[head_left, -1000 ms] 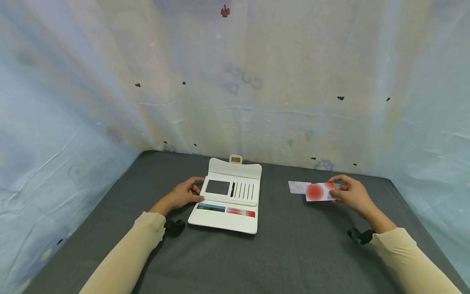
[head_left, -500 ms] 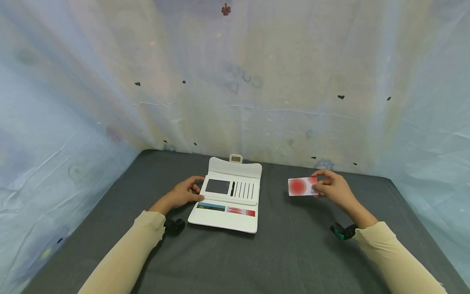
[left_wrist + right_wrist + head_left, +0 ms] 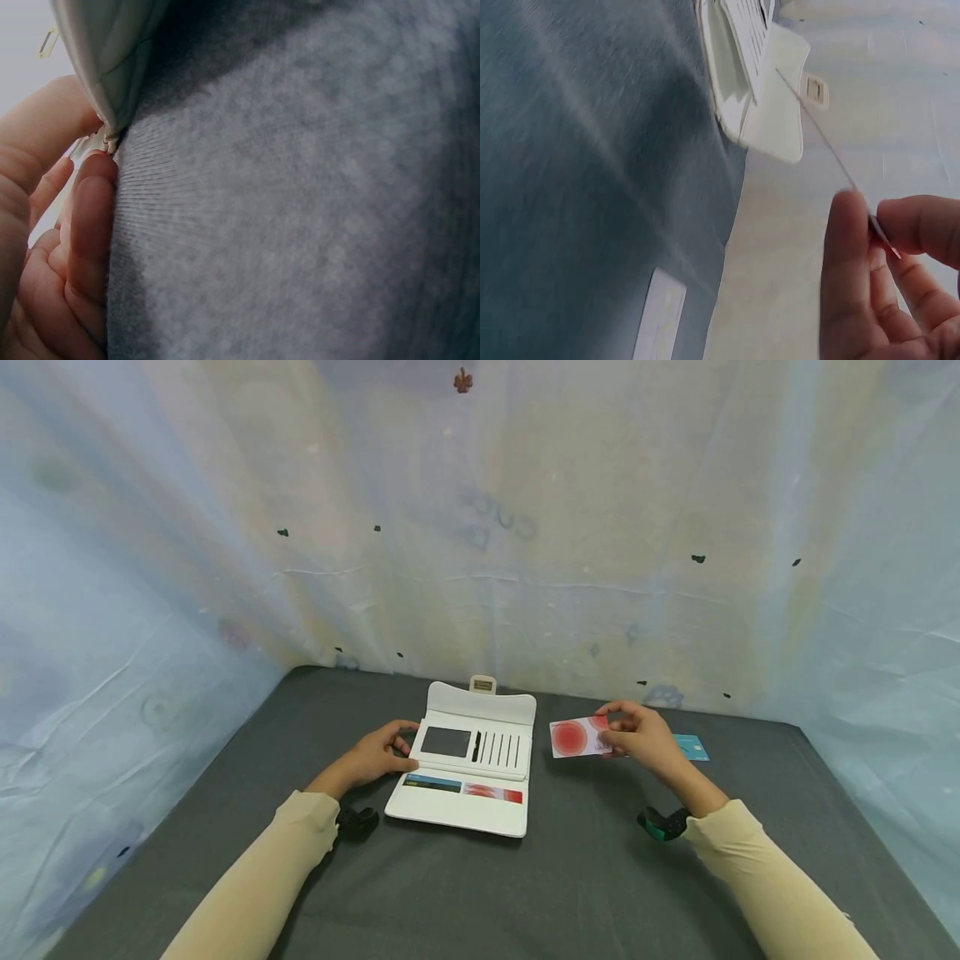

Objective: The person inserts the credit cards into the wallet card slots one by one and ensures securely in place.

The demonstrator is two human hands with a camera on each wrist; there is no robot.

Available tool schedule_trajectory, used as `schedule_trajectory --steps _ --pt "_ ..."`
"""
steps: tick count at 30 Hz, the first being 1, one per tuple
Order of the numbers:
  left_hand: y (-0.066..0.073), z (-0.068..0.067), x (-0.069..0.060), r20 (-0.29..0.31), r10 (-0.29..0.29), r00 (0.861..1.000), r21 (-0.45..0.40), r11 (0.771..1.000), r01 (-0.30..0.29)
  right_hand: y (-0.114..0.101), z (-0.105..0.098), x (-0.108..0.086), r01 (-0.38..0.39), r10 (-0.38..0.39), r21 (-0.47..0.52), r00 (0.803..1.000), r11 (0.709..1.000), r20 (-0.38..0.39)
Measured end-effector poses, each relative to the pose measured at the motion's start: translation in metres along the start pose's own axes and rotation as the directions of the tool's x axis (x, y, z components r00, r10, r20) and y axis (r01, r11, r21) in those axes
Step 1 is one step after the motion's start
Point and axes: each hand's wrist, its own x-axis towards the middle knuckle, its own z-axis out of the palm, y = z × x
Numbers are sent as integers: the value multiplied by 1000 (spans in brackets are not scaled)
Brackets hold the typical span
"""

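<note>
A white wallet (image 3: 457, 822) lies unfolded on the dark cloth, with card slots, a dark window and two cards tucked in its lower pocket: a blue-and-black card (image 3: 432, 783) and a red-and-white card (image 3: 492, 792). My left hand (image 3: 375, 753) holds the wallet's left edge, thumb near the fold; the left wrist view shows fingers around that edge. Right of the wallet, my right hand (image 3: 641, 739) pinches a white card with red circles (image 3: 572, 738) between thumb and fingers, raised above the cloth. Seen edge-on in the right wrist view, that card (image 3: 825, 139) points toward the wallet.
A light blue card (image 3: 692, 747) lies on the cloth behind my right hand. A pale card (image 3: 660, 315) rests on the cloth in the right wrist view, hidden by the hand in the head view. A patterned curtain (image 3: 525, 627) hangs along the table's back edge.
My right hand has moved left with the red-circled card, off the other cards and nearer the wallet. The blue card now shows behind it. My left hand and the wallet stay in place.
</note>
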Motion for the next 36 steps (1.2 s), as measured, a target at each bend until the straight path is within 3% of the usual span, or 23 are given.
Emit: schedule_trajectory --steps 7,26,36 --pt "0 0 -1 -3 -6 1000 3 1000 6 -12 20 5 18 -18 -12 1000 1000 8" --pt "5 0 -6 -4 -9 1000 13 1000 9 -22 83 22 21 -24 145 1000 989 18" --pt "5 2 -4 -14 -18 1000 25 1000 19 -25 98 22 3 -3 77 1000 997 3"
